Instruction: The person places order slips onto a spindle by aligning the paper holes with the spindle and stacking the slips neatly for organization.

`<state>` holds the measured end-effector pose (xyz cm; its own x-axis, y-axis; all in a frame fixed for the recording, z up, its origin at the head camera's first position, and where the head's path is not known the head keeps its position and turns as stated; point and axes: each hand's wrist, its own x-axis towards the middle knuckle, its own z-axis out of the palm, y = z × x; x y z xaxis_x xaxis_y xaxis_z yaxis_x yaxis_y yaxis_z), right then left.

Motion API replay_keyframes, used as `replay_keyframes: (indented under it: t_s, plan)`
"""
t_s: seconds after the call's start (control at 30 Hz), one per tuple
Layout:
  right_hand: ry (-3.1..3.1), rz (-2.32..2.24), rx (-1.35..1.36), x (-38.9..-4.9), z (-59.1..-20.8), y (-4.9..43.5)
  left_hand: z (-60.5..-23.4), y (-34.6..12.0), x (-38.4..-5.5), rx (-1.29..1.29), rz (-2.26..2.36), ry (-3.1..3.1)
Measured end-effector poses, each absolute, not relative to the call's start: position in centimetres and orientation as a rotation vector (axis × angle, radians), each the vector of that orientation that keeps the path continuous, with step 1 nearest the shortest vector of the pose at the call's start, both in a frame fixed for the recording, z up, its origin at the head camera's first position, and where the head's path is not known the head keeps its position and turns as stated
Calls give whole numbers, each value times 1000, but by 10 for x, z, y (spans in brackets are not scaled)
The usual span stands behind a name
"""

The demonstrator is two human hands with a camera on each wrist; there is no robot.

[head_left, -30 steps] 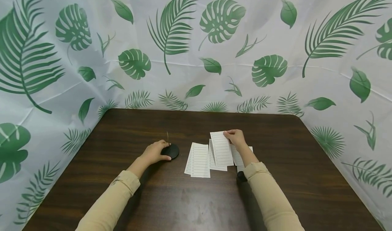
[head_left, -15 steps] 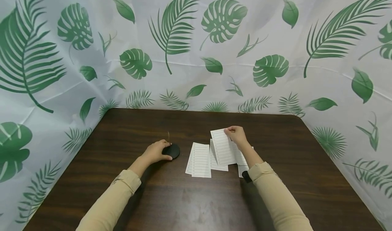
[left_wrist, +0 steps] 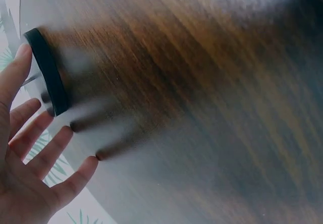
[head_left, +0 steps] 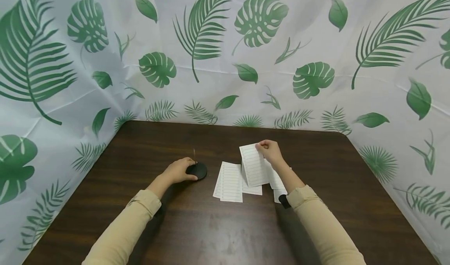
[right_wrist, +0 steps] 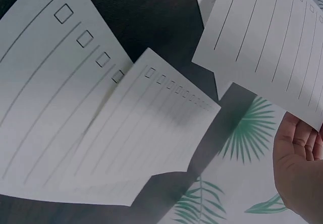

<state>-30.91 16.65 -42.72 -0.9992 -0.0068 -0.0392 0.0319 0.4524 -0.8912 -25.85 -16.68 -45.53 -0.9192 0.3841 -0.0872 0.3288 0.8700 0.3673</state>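
Note:
On the left of the table, my left hand (head_left: pixel 179 171) holds the edge of a paper spike, a black round base (head_left: pixel 199 172) with a thin upright rod. In the left wrist view the thumb is at one end of the base (left_wrist: pixel 50 75) and fingertips at the other. My right hand (head_left: pixel 271 153) pinches the top right corner of a white checklist sheet (head_left: pixel 254 167), tilted up above other sheets. In the right wrist view the held sheet (right_wrist: pixel 267 42) shows printed lines and small boxes; the fingertips are mostly hidden.
Two overlapping checklist sheets (head_left: pixel 231 183) lie left of the held one. More sheets (head_left: pixel 275 179) lie partly under the right forearm. A black wrist strap (head_left: pixel 284 201) shows below the right arm. The dark wooden table (head_left: pixel 218 233) ends at a leaf-print curtain (head_left: pixel 218 73).
My right hand has moved slightly away from me and upward, raising the pinched sheet's top edge. The left hand has stayed at the spike's base. The head view has shifted a little.

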Motion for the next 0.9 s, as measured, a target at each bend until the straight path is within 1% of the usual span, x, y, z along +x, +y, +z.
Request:
replay_keyframes:
  t_s: [0.33,0.67,0.9]
  plan:
    - [2647,-1638,-30,-306,-419,162,-456,-171,-250,557,537,2891]
    - [2645,-1625,-80,-299,-404,152,-444,-174,-244,620,550,2946]
    - [2678,-1595,-103,-299,-399,143,-431,-180,-237,578,557,3005]
